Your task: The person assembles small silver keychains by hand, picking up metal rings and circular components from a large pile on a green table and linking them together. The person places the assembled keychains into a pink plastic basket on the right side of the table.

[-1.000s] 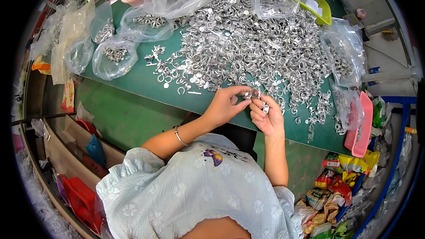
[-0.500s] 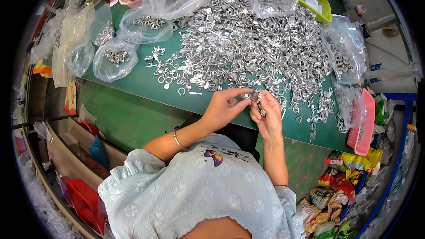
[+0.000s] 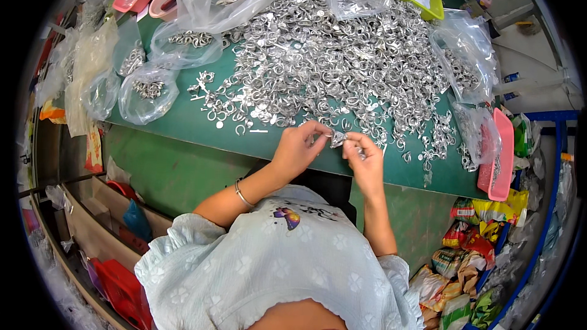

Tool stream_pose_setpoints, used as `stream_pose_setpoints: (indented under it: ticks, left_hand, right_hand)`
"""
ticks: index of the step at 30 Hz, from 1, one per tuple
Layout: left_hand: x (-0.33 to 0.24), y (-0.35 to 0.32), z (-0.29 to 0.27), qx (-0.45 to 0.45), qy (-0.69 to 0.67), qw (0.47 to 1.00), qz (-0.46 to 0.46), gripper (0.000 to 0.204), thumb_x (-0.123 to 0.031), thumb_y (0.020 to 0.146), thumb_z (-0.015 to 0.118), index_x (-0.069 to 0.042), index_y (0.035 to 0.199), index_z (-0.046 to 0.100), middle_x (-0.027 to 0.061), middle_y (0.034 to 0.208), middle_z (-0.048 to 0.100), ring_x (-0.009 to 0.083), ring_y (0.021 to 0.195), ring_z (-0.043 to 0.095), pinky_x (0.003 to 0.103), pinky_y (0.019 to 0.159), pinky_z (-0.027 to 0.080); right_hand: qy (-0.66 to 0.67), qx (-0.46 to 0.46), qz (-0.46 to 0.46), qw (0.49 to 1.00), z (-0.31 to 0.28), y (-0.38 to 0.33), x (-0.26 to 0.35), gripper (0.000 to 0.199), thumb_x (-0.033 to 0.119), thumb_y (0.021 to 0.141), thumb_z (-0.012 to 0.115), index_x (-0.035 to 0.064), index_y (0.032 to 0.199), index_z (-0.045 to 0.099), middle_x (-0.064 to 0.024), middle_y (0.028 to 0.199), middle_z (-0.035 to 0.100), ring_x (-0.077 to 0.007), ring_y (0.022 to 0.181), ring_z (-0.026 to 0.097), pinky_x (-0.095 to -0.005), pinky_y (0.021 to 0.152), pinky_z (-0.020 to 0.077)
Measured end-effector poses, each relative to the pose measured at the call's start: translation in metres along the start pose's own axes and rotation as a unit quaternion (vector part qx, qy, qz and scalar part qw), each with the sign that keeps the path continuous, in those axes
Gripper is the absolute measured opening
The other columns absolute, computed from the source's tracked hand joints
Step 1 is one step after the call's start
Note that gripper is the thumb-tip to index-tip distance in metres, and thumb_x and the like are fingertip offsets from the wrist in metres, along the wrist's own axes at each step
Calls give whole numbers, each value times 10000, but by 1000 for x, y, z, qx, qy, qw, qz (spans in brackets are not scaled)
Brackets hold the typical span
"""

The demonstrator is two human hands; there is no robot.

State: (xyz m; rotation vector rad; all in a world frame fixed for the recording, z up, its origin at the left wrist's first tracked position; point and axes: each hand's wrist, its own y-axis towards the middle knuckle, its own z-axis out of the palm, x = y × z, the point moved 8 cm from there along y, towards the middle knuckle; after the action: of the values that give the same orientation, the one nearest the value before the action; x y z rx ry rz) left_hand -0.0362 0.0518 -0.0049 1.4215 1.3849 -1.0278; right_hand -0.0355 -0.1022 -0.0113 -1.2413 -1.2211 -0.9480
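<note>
Green table (image 3: 183, 125) carrying a broad heap of metal rings (image 3: 330, 67), clear bags (image 3: 147, 85) at its left. Left hand (image 3: 299, 146) and right hand (image 3: 364, 159) meet at the near edge, fingers of both pinched on one small metal piece (image 3: 337, 139).

We are in a small workshop for sorting or assembling metal parts. A green worktable (image 3: 183, 125) fills the view, and from ten to two o'clock it carries a big heap of small silver metal rings (image 3: 318, 67). Clear plastic bags (image 3: 143, 88) of the same parts lie at ten o'clock, and plastic trays (image 3: 498, 165) sit at three and twelve.
</note>
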Motion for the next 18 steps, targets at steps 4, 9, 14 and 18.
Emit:
stream_pose_setpoints:
  ticks: [4, 9, 14, 18]
  left_hand:
    - [-8, 23, -3, -36, 23, 999, 22, 121, -44, 760, 612, -48, 878, 637, -5, 560, 499, 34, 453, 334, 214, 414, 275]
    - [-15, 42, 13, -14, 49, 996, 76, 213, -41, 772, 591, -49, 984, 619, 49, 744, 620, 39, 470, 388, 211, 430, 321]
    - [-9, 33, 11, 1, 50, 996, 75, 275, -51, 814, 548, -58, 1089, 571, 72, 930, 608, 99, 542, 508, 216, 454, 390]
    - [40, 19, 36, 164, -458, 847, -214, 322, -133, 890, 450, -5, 1184, 477, 127, 998, 578, 154, 680, 565, 232, 515, 439]
  right_hand:
    - [-282, -108, -114, 947, -36, 22, 24, 184, 101, 783, 619, 59, 962, 626, -45, 653, 580, -149, 571, 535, -285, 534, 418]
    - [-461, -95, -170, 866, -30, 46, 34, 128, 140, 766, 626, 85, 881, 631, -111, 728, 609, -327, 607, 550, -367, 554, 433]
    - [-371, -136, -130, 909, -64, 49, 25, 129, 156, 794, 602, 46, 859, 619, -141, 671, 600, -310, 588, 567, -371, 560, 428]
    - [-425, -101, -133, 889, -42, 35, 31, 184, 181, 782, 628, 37, 892, 594, -137, 670, 597, -304, 584, 572, -375, 538, 429]
